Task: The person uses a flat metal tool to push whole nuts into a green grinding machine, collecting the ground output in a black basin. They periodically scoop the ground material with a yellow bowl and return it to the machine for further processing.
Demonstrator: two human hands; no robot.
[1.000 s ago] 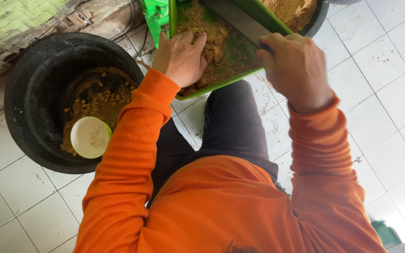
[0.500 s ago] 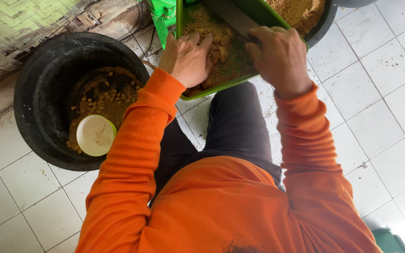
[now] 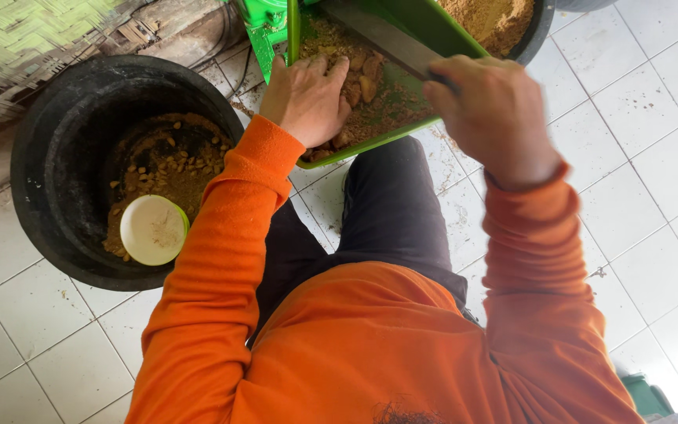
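brown mash point(image 3: 370, 110) fills the green tray point(image 3: 464, 39) at the top of my view, and both my hands are in it. it looks coarse and damp, a crumbly tan-brown mass with paler lumps mixed in, piled loosely along the tray floor and up to its near rim.

my left hand point(image 3: 305, 98) lies palm down on the mash at the tray's near edge, fingers close together and curled a little over the lumps. i can't tell if it is gripping any.

my right hand point(image 3: 496, 114) is closed around the handle of a flat grey blade point(image 3: 378, 39), which runs slantwise across the tray above the mash.

past the tray's far end sits a dark bowl point(image 3: 541, 27) with finer, sandy-brown meal point(image 3: 492, 20) in it. to my left, on the white tile floor point(image 3: 653, 118), stands a black tub point(image 3: 56, 157) holding more brown mash with whole kernels, and a round white cup point(image 3: 153, 229) resting in it. my orange sleeves point(image 3: 221, 259) and dark trousers point(image 3: 394, 204) fill the lower view.
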